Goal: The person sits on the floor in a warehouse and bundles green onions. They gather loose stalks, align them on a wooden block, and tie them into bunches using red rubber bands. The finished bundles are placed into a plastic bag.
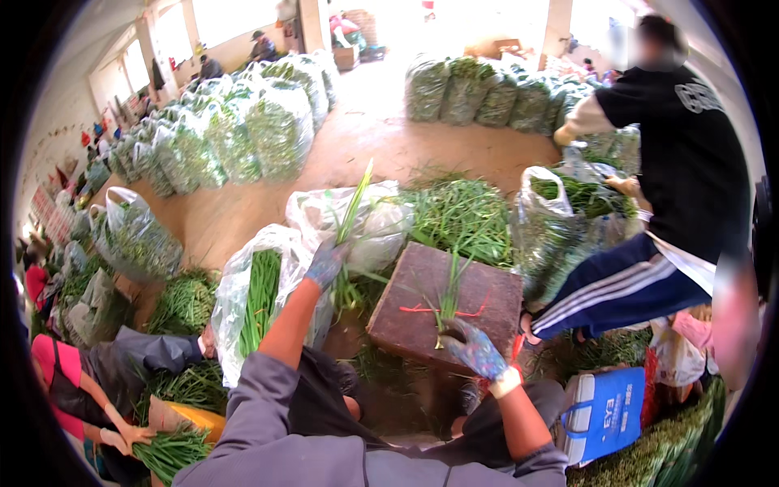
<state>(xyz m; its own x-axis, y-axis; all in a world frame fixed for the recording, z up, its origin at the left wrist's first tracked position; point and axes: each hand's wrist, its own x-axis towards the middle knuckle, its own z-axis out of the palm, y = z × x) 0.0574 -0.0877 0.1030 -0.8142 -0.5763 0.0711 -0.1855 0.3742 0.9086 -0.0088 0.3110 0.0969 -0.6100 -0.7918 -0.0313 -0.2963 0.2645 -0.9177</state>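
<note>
My left hand [328, 263], in a patterned glove, is shut on a small bunch of long green leafy stalks [354, 210] that point up and away from me. My right hand [478, 350], gloved alike, is at the near edge of a dark wooden board [389, 304]. Its fingers are by the pale root end of a few green stalks [449, 292] lying on the board; whether they grip them is unclear. A red tie [414, 309] lies across the board under those stalks. More red strands hang at my right wrist.
Beyond the board lies a heap of loose greens [462, 213]. An open plastic bag [228, 304] of greens stands left. A person in black [688, 164] handles filled bags at right; another person's hands [131, 435] hold greens at lower left. A blue and white box [608, 414] is beside my right knee.
</note>
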